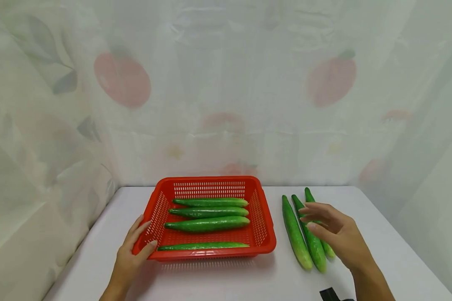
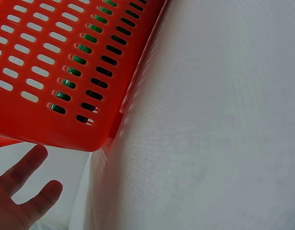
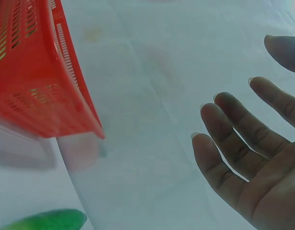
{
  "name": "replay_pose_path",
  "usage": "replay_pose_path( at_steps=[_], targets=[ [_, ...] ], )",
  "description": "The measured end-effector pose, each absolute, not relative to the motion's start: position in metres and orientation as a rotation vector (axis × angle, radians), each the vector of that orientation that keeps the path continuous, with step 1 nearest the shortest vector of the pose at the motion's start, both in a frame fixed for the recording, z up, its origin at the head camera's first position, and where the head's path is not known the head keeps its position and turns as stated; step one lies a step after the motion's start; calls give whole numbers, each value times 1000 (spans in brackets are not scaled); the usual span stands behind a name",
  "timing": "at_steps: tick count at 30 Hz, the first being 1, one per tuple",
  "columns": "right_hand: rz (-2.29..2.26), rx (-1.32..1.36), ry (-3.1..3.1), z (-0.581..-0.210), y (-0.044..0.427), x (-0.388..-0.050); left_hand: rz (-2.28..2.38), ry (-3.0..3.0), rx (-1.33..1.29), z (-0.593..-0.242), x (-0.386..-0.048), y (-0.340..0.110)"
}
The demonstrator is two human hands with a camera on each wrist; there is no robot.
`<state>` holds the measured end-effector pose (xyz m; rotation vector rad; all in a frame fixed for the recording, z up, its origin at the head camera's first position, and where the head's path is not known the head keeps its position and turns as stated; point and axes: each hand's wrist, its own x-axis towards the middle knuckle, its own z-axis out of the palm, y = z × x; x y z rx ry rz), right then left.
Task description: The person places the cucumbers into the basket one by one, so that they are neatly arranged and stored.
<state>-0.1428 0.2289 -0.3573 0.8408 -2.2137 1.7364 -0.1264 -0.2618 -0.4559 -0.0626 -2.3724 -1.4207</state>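
Note:
A red plastic basket (image 1: 265,234) holds several green cucumbers (image 1: 207,224) lying crosswise. My left hand (image 1: 129,257) rests at the basket's left edge, fingers spread, thumb at the near left corner. In the left wrist view, fingers of the left hand (image 2: 25,191) show beside the red basket wall (image 2: 51,129). To the right of the basket, three cucumbers (image 1: 296,234) lie lengthwise on the table. Above them hangs my right hand (image 1: 337,234), fingers loosely bent, holding nothing. The right wrist view has the right hand (image 3: 253,163) with its fingers apart, away from the basket (image 3: 61,96).
The white table (image 1: 196,284) ends at a pale curtain (image 1: 226,83) with fruit prints behind the basket; similar sheeting hangs on the left. A small black object (image 1: 328,294) shows at the bottom edge, near the right forearm.

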Motion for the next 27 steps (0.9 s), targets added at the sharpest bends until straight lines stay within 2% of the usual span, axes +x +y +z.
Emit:
replay_pose_path(
  at_steps=[21,27],
  targets=[
    [1768,612,-2104,-382,262,-143,-1414,-2358,-77,-456,-125,-262],
    [1685,382,-2107,-392,268,-147,-1425,-2360,-68,-456,-128,-260]
  ],
)
